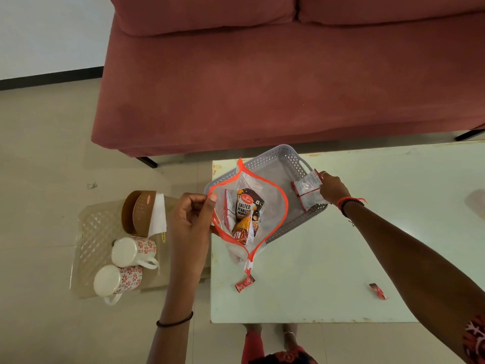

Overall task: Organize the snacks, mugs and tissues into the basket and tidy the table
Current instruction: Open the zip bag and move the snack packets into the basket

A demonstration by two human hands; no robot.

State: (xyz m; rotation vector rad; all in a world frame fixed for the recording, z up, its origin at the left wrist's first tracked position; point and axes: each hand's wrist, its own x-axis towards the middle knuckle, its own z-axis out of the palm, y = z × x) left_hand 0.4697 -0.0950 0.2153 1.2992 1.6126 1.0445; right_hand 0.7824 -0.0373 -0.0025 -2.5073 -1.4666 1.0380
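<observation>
My left hand [190, 222] pinches the orange rim of a clear zip pouch [273, 195] and holds it wide open above the near-left part of the grey basket [286, 158]. Inside the pouch lie a salted peanuts packet [248, 203], an orange snack packet [242, 229] and a white sachet [228, 210]. My right hand [333, 189] grips a white and red snack packet [307, 189] over the basket's right side. Two white mugs with red flowers [131, 252] [115, 281] and a brown tissue holder with white tissues [143, 212] stand on a clear tray [91, 232] to the left.
The basket sits at the far-left corner of the white table [341, 258]. A small red wrapper [244, 282] lies near the pouch's lower tip, another red wrapper [378, 290] lies near the front right. A red sofa [262, 88] stands behind the table.
</observation>
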